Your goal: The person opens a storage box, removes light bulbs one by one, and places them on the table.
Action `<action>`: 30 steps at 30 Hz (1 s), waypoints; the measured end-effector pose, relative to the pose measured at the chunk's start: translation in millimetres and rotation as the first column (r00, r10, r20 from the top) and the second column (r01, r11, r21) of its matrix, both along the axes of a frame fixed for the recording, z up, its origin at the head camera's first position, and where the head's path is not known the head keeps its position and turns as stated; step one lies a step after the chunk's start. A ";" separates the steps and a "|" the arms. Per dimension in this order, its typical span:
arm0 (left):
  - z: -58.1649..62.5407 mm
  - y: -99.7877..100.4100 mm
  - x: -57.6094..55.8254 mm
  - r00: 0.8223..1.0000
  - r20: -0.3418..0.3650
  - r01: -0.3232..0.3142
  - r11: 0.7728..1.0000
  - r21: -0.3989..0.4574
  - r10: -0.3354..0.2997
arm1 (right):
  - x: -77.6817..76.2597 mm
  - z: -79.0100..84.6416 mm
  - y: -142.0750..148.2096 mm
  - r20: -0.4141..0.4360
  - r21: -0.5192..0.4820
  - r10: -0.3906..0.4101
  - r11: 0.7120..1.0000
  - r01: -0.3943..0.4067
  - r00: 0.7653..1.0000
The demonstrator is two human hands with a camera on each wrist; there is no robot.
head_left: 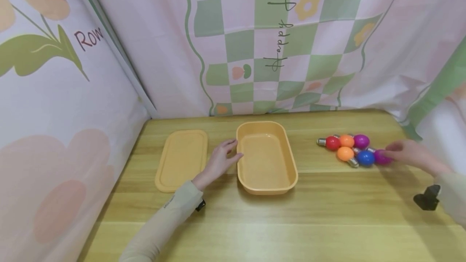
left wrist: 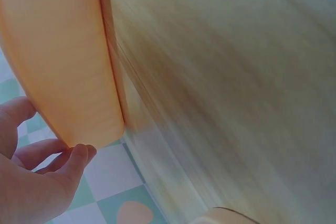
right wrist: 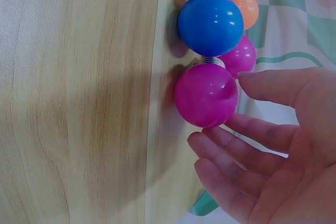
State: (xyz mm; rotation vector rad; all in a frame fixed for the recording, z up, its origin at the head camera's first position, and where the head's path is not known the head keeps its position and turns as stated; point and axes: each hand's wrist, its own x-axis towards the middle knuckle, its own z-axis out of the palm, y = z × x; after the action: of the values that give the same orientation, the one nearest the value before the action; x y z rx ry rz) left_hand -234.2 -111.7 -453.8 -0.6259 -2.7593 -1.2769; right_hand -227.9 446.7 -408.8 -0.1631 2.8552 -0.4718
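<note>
Several coloured light bulbs lie in a cluster on the right of the table in the head view. At its right end is a purple bulb (right wrist: 206, 95), lying beside a blue bulb (right wrist: 211, 23). My right hand (head_left: 411, 155) is at the purple bulb, thumb and fingers spread about its near side; firm contact cannot be told. In the middle stands an open orange-yellow plastic box (head_left: 267, 189), with bare floor showing inside. At its left wall is my left hand (head_left: 220, 157), thumb and fingertips touching the rim, fingers loosely extended.
A matching flat lid (head_left: 182, 161) lies on the wooden table (head_left: 233, 229) to the left of the box. Also in the cluster are a red bulb (head_left: 332, 143), two orange bulbs (head_left: 345, 154) and another purple bulb (head_left: 361, 140). Patterned cloth (head_left: 284, 51) hangs behind the table.
</note>
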 end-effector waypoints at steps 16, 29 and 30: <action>2.2 0.6 0.3 1.000 0.014 -0.001 1.000 -0.007 0.001 | 2.1 3.8 -3.8 0.034 -0.017 -0.012 1.000 0.012 0.999; 0.8 0.7 0.5 1.000 0.016 0.006 1.000 0.009 -0.006 | 4.7 4.3 -6.3 -0.007 -0.016 0.013 1.000 -0.013 1.000; 0.9 0.8 0.6 1.000 0.018 0.006 1.000 0.012 -0.006 | 4.4 3.7 -5.6 -0.011 -0.015 0.014 1.000 -0.014 1.000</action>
State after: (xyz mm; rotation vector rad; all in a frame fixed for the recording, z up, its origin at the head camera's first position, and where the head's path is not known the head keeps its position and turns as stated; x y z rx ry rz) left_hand -233.6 -110.9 -453.0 -0.6259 -2.7642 -1.3056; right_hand -223.4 441.0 -405.0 -0.1888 2.8600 -0.4909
